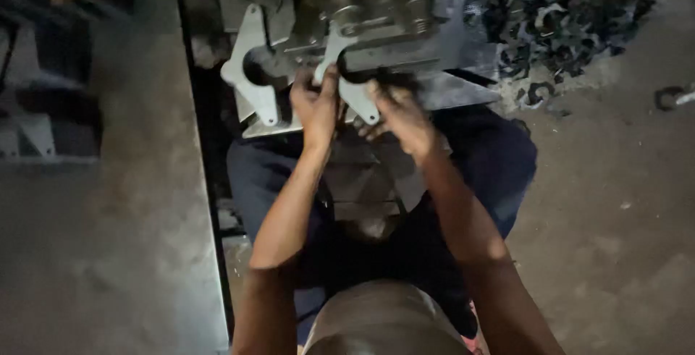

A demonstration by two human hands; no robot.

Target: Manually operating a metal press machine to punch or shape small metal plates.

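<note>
A pale metal bracket plate with rounded lobes and holes sits in front of me, under a grey machine body. My left hand is raised to it, fingers closed on one of the plate's lower lobes. Just to the right, my right hand grips a dark curved piece at the machine's underside. Both forearms reach up from my lap. What lies behind the fingers is hidden.
A grey metal table or slab runs along the left. A heap of dark curved scrap pieces lies at the upper right on the dusty floor. A small ring-shaped part lies at the right edge.
</note>
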